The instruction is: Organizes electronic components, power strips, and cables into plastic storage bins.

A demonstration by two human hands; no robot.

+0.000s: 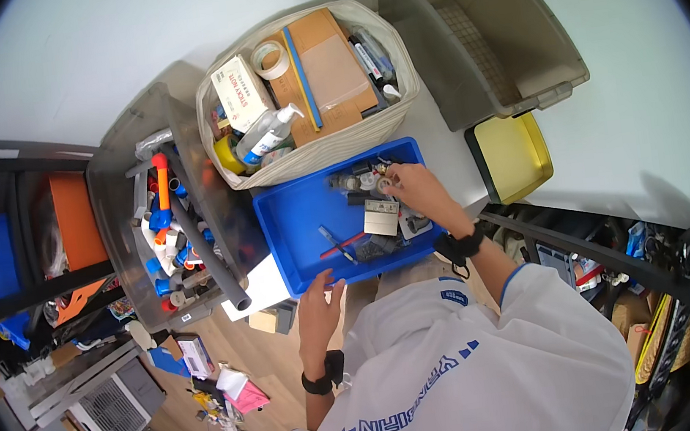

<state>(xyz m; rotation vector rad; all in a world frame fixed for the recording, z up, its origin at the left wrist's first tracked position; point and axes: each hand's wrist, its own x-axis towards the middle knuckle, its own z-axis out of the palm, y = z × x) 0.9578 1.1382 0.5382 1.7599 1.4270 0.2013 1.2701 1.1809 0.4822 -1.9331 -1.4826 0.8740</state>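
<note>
A shallow blue plastic tray point(296, 205) lies in front of me. Over its right side, my right hand point(419, 191) reaches in, its fingertips at a small tape roll point(383, 184) among mixed small parts. Whether the fingers grip anything is hidden. Below them in the tray are a beige switch-like box point(381, 216), a red stick point(342, 245) and a pen-like tool point(337, 245). My left hand point(323, 304) is at the tray's near left corner, holding nothing, fingers apart. I cannot tell whether it touches the rim.
Behind the tray stands a striped fabric basket point(320, 166) of stationery. A grey bin point(112, 242) of pipe fittings is at left, with a dark pipe point(212, 256) jutting out. At right are a translucent grey bin point(450, 76) and a yellow-lined tray point(513, 155).
</note>
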